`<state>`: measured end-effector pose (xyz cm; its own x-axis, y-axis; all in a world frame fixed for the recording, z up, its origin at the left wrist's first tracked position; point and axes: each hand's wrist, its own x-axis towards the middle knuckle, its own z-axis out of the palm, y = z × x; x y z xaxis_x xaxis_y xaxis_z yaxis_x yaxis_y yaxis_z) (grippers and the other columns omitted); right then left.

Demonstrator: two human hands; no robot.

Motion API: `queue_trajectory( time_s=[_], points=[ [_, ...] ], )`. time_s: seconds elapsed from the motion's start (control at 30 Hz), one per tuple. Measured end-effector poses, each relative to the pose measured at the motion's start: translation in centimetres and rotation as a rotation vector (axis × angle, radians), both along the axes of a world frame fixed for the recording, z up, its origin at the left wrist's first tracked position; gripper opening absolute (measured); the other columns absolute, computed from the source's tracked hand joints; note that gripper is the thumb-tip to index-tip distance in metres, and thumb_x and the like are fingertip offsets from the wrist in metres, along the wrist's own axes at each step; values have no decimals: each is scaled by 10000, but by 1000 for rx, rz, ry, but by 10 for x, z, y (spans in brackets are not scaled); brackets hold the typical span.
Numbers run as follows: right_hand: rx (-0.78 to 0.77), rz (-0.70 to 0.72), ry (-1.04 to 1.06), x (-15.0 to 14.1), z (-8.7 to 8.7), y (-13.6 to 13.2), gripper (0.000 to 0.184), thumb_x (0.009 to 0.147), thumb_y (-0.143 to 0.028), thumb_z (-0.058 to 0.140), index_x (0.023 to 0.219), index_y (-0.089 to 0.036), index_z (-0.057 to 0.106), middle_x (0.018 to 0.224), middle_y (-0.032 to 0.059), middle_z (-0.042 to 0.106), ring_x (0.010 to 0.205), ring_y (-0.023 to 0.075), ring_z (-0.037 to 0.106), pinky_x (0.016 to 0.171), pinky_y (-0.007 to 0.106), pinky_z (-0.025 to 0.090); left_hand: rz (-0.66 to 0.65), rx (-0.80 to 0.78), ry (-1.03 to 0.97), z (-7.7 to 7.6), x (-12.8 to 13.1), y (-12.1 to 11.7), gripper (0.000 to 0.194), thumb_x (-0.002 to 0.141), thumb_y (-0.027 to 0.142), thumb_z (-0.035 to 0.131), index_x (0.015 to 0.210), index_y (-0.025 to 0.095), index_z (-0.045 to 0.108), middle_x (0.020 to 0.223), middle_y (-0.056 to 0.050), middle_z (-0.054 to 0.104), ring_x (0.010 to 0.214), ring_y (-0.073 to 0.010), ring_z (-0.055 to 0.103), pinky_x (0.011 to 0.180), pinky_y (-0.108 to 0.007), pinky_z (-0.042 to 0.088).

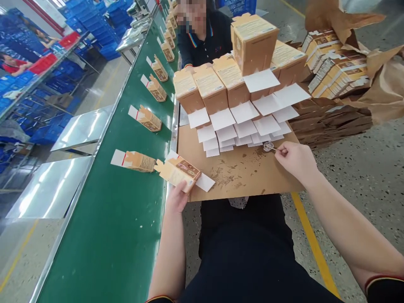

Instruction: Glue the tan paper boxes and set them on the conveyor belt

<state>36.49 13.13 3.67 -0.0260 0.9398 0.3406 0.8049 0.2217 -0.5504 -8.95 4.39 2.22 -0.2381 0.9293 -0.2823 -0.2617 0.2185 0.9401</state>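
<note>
My left hand (178, 195) is wrapped round the end of a small printed carton (181, 173), tilted above the near left corner of the cardboard sheet (252, 179). One of its white flaps sticks out to the right. My right hand (292, 158) pinches a thin stick (275, 149). The stick's far end meets a small round, whitish dish (268, 146) at the right of the sheet; what the dish holds is too small to make out. Brown smears and specks mark the sheet between my hands. Behind it, cartons (214, 99) are stacked with white flaps pointing at me.
A green conveyor belt (116, 231) runs along my left, carrying a row of open cartons (140, 161). Across the stack sits a co-worker (205, 42). Bundled flat cartons (339, 73) lie in torn brown paper at the right. Metal shelves (50, 183) border the belt.
</note>
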Motion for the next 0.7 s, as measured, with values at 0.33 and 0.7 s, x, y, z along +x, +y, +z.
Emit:
queue_trajectory(
  time_s=[0.33, 0.7],
  points=[
    [62, -9, 148, -29, 6, -41, 121, 968, -253, 737, 848, -243, 755, 715, 51, 751, 610, 200, 696, 572, 313, 561, 12, 9, 132, -2, 47, 14, 814, 572, 470, 1091, 1242, 199, 718, 1332, -183, 802, 1254, -385, 785, 1153, -594, 596],
    [-59, 416, 312, -167, -45, -116, 253, 985, -127, 598, 764, -250, 595, 662, -23, 600, 568, 138, 560, 574, 269, 477, 8, 8, 233, -2, 52, 10, 831, 578, 435, 1092, 1254, 210, 665, 1310, -172, 802, 1230, -361, 793, 1097, -562, 622]
  ],
)
